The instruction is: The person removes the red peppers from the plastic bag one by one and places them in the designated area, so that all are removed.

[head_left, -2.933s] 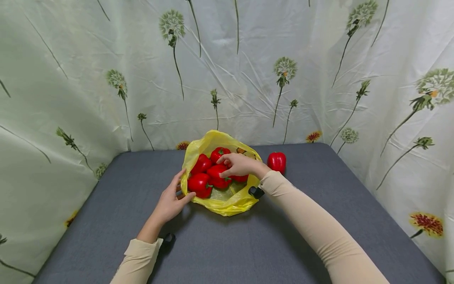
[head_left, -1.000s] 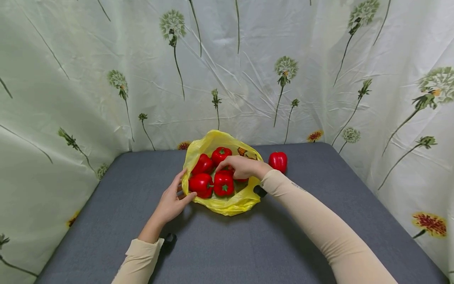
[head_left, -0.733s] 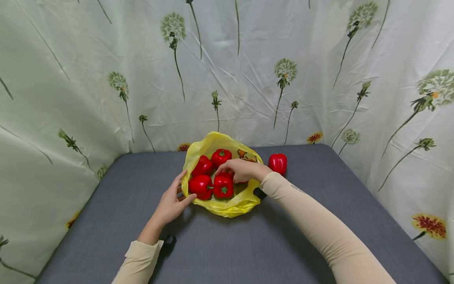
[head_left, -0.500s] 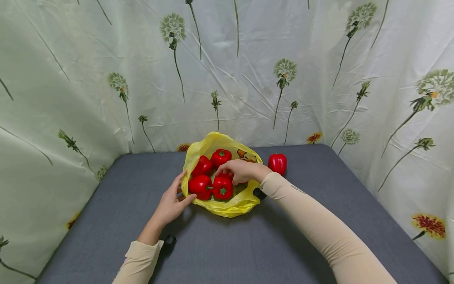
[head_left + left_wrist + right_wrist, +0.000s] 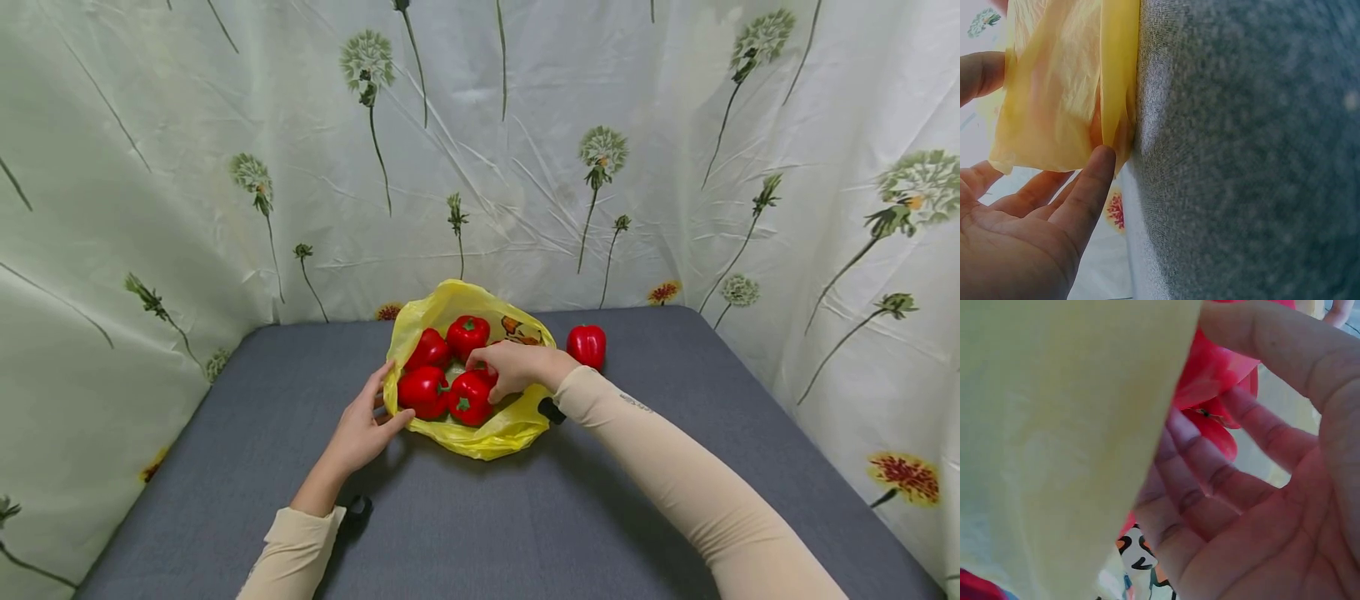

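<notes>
A yellow plastic bag lies with its mouth open towards me, holding several red bell peppers. My right hand reaches inside, thumb and fingers curved around the back and right side of the front-right bell pepper. In the right wrist view, thumb and index finger lie on either side of that bell pepper; the bag wall hides the other fingertips. My left hand rests against the bag's left side, its thumb at the rim. The left wrist view shows its extended fingers touching the bag from outside.
Outside the bag, one more red bell pepper stands near the back of the grey table. Bell peppers sit at the bag's front left, left and back. A flowered curtain encloses the table's back and sides.
The right hand has reached down onto the front-right bell pepper, whose stem has turned forward, then leftward. Most recently the hand has shifted slightly right. The left hand has stayed put.
</notes>
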Motion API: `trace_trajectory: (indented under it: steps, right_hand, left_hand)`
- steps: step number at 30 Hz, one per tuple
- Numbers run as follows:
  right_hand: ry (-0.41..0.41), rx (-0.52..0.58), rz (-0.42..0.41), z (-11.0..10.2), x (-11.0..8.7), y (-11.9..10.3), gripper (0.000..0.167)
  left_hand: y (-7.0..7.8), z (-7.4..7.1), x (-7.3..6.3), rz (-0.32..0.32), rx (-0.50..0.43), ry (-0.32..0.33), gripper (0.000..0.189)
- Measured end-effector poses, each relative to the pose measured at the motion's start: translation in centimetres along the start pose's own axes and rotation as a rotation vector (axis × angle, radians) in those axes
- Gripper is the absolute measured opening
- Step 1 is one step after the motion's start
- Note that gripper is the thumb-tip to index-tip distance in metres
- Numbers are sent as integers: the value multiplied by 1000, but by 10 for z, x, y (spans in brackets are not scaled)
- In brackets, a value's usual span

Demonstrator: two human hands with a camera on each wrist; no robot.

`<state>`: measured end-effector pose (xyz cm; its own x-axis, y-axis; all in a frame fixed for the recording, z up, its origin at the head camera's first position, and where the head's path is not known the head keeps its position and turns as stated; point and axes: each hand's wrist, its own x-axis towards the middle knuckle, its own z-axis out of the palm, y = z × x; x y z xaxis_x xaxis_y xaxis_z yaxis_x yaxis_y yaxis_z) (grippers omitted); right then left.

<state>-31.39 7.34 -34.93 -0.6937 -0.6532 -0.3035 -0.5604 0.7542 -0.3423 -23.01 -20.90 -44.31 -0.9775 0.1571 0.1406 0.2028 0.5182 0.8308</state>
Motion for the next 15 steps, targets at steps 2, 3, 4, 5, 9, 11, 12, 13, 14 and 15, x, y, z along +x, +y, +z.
trace_trajectory:
  steps: [2, 3, 4, 5, 9, 11, 12, 13, 14, 15]
  right_hand:
    - [5, -19, 9, 0, 0, -1, 56]
    - [11, -31, 11, 1, 0, -1, 55]
    - [19, -44, 9, 1, 0, -1, 55]
    - [28, -56, 3, 2, 0, -2, 56]
    - [49, -62, -35, 4, 0, -1, 62]
    - [50, -43, -59, 5, 1, -1, 66]
    - [49, -33, -69, 6, 1, -1, 66]
    - [48, -20, -76, 7, 1, 0, 67]
    - [49, -9, -81, 8, 2, 0, 66]
    - [51, 3, -83, 8, 2, 0, 66]
  left_hand:
    - [0, 0, 0, -1, 0, 1, 87]
    - [0, 0, 0, -2, 0, 1, 87]
    - [0, 0, 0, -3, 0, 2, 87]
    - [0, 0, 0, -4, 0, 3, 87]
    - [0, 0, -1, -6, 1, -3, 87]
    - [1, 0, -1, -8, 0, -5, 87]
    - [1, 0, -1, -8, 1, -5, 87]
    - [1, 0, -1, -9, 1, -4, 87]
    - [1, 0, 0, -10, 1, -3, 87]
    - [0, 0, 0, -11, 1, -1, 88]
